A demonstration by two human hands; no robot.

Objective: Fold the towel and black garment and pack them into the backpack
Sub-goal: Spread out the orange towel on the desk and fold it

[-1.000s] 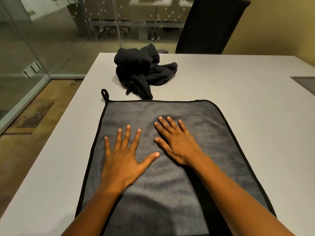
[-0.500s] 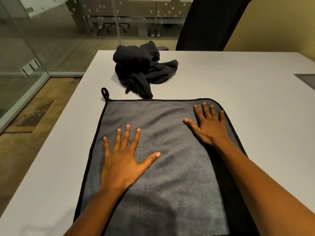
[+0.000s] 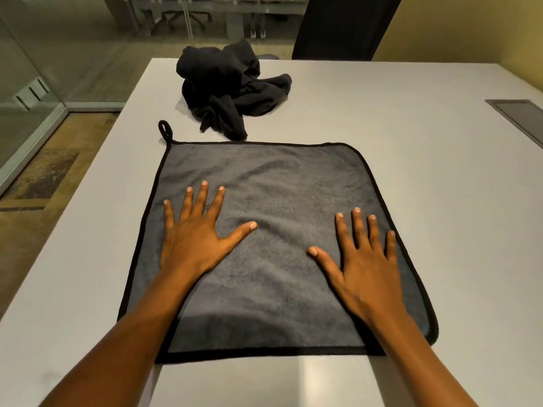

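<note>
Currently: the work is at the flattening stage, judged from how the cloth lies; no fold has been made yet.

Towel (image 3: 282,177): grey, black-bound, spread in a single layer on the white table (image 3: 426,177), close to the near edge. Laid flat so that edges can be matched cleanly when it is folded. A few shallow ripples show between the two palms.

Hanging loop (image 3: 165,130): at the far-left corner of the towel, lying on the table surface (a useful reference when matching corners).

Left hand (image 3: 195,239): palm down on the left half of the towel, fingers straight and spread wide, holding nothing. The spread presumably pins the cloth against sliding.

Right hand (image 3: 365,268): palm down on the right half, near the right binding, fingers likewise straight and splayed, holding nothing. With one palm on each side, the cloth is held taut across its width.

Black garment (image 3: 229,86): bunched in a loose heap beyond the towel's far edge, one end almost reaching the binding. Unfolded, parked out of the working area.

Backpack: not in view.

Chair (image 3: 343,27): dark, at the far side of the table.

Next step (a judgement): each hand needs to pinch a corner or edge and carry one side over to the opposite one.

Risk: the plush cloth may creep on the smooth table and skew the fold.
</note>
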